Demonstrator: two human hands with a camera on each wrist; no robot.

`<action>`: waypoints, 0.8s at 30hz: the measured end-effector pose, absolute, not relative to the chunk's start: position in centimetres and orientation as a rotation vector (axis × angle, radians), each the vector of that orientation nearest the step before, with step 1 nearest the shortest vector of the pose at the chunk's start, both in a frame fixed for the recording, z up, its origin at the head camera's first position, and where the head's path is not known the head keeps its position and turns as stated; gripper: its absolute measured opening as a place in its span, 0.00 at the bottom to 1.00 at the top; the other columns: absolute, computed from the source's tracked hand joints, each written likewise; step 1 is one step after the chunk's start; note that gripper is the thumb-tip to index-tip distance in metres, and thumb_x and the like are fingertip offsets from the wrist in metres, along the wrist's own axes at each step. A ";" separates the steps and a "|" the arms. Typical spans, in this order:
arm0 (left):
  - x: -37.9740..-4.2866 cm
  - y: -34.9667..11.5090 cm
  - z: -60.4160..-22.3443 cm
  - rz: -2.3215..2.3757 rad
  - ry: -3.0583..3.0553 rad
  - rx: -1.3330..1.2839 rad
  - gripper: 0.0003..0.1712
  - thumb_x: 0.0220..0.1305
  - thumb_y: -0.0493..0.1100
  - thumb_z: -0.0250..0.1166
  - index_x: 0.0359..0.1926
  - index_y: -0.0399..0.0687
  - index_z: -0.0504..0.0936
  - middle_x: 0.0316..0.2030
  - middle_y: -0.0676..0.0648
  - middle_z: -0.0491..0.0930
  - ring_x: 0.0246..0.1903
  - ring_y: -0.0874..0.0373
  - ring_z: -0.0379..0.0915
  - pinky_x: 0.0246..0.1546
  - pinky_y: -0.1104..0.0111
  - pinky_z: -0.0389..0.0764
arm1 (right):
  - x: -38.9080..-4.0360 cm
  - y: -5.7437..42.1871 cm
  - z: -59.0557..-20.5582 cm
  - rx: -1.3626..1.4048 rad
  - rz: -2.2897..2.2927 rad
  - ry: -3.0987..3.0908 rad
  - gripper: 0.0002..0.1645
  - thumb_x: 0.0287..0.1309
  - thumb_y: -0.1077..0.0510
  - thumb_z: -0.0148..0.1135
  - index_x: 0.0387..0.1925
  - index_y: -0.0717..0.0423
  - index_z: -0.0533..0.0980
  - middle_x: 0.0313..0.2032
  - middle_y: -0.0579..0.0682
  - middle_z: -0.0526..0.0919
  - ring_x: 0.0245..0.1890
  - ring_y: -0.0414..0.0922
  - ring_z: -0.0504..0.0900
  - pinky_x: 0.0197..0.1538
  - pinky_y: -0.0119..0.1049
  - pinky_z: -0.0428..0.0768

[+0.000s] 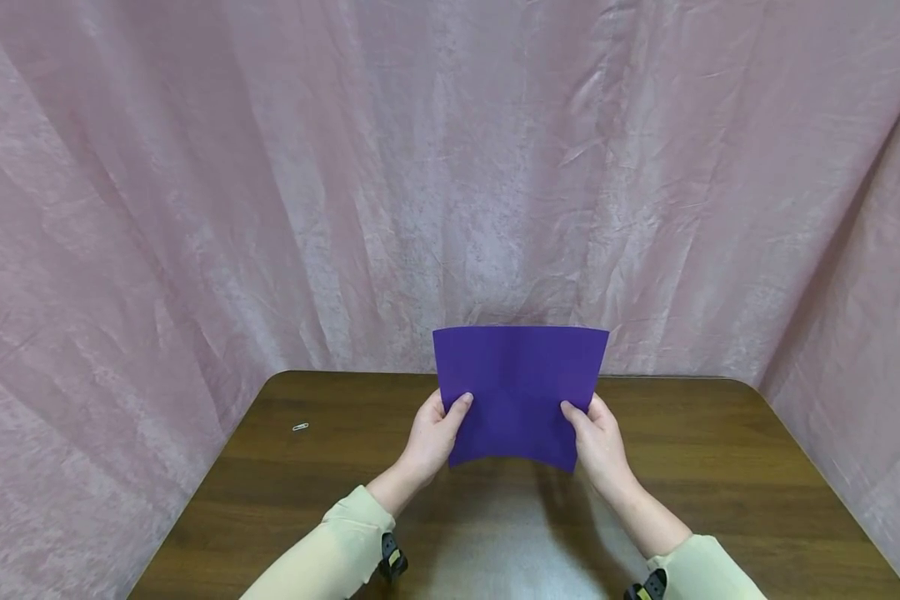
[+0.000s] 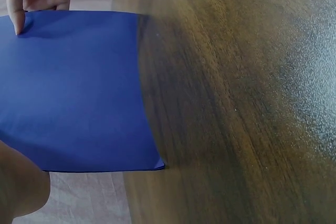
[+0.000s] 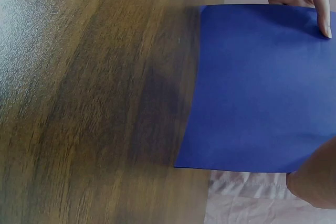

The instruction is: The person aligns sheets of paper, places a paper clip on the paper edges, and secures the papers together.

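A purple sheet of paper (image 1: 517, 375), bent in a gentle curve, is held up above the table between both hands. In the wrist views the paper (image 2: 79, 87) looks blue, and a second layer shows at one corner in the left wrist view. My left hand (image 1: 432, 433) grips its left edge, thumb on the near face and fingers behind. On the opposite edge my right hand (image 1: 600, 442) pinches the paper the same way. The fingers behind the sheet are mostly hidden. To the left, a small paper clip (image 1: 301, 427) lies on the table, apart from both hands.
The brown wooden table (image 1: 690, 467) has rounded far corners. Pink curtains (image 1: 420, 167) hang behind it and along both sides. Light-green sleeves (image 1: 330, 550) with dark wrist straps cover the forearms.
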State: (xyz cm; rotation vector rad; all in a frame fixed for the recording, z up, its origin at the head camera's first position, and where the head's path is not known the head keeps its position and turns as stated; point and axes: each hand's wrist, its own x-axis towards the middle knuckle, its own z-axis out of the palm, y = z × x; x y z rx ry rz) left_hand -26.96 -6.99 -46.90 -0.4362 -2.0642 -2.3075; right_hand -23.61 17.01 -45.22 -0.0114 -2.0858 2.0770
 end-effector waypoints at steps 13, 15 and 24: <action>-27.0 -6.9 -47.1 -2.288 -2.069 -0.485 0.19 0.78 0.47 0.58 0.56 0.35 0.77 0.48 0.38 0.84 0.49 0.43 0.82 0.53 0.47 0.80 | -23.6 17.0 -45.6 0.025 2.106 -2.064 0.20 0.77 0.63 0.48 0.65 0.62 0.72 0.57 0.54 0.80 0.52 0.38 0.81 0.57 0.34 0.78; -27.0 -6.9 -47.2 -2.276 -2.066 -0.494 0.18 0.78 0.47 0.58 0.56 0.35 0.78 0.49 0.39 0.84 0.49 0.43 0.82 0.54 0.47 0.80 | -23.7 17.0 -45.7 0.032 2.101 -2.061 0.20 0.77 0.63 0.48 0.65 0.62 0.72 0.57 0.52 0.80 0.52 0.38 0.81 0.57 0.33 0.78; -27.0 -6.8 -47.1 -2.262 -2.046 -0.504 0.19 0.78 0.48 0.58 0.56 0.35 0.78 0.48 0.39 0.84 0.48 0.44 0.82 0.52 0.50 0.82 | -23.7 16.9 -45.6 0.065 2.128 -2.036 0.21 0.78 0.64 0.47 0.67 0.61 0.70 0.57 0.48 0.80 0.54 0.38 0.80 0.59 0.32 0.76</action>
